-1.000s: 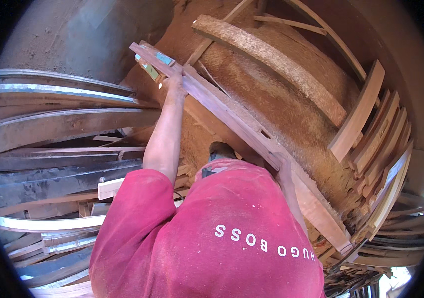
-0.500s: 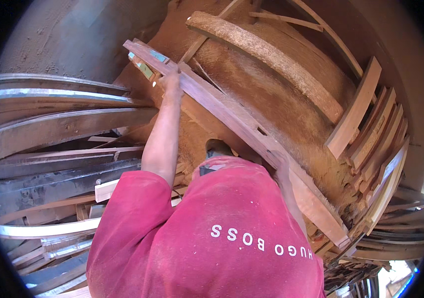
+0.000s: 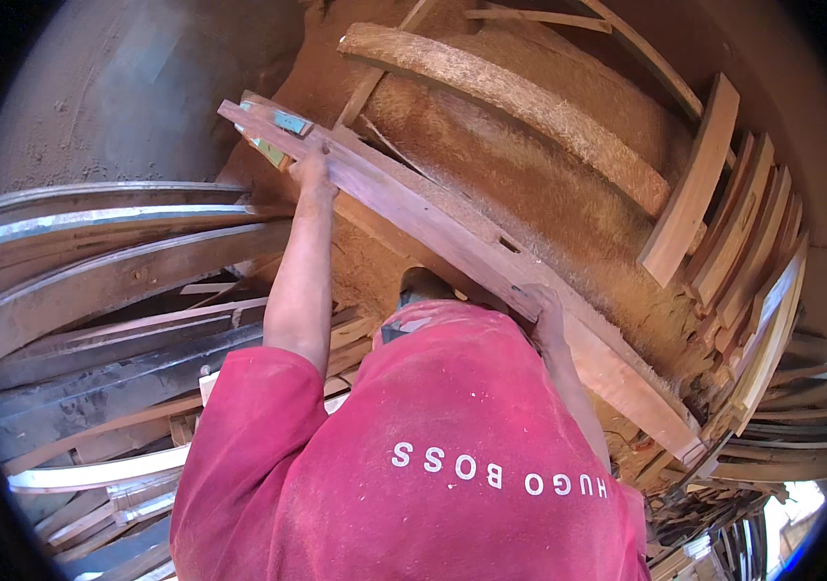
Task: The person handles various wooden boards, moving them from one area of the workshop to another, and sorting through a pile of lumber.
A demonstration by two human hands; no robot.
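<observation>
1. Brown sawdust (image 3: 529, 194) spreads before you.
2. One long, pinkish plank (image 3: 413, 213) with one slot (image 3: 508, 244) slants across it.
3. Your left hand (image 3: 312, 168) and right hand (image 3: 544, 315) both grasp the plank's near edge.

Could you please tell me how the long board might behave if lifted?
The long board would likely stay stiff, being thick wood. It may dip past the right hand, where more sticks out than beyond the left hand.

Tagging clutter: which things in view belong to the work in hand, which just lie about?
In hand:
long slotted timber, touched by left hand and right hand

Lying about:
curved timber beyond it
curved pieces at right
stacked boards at left
</observation>
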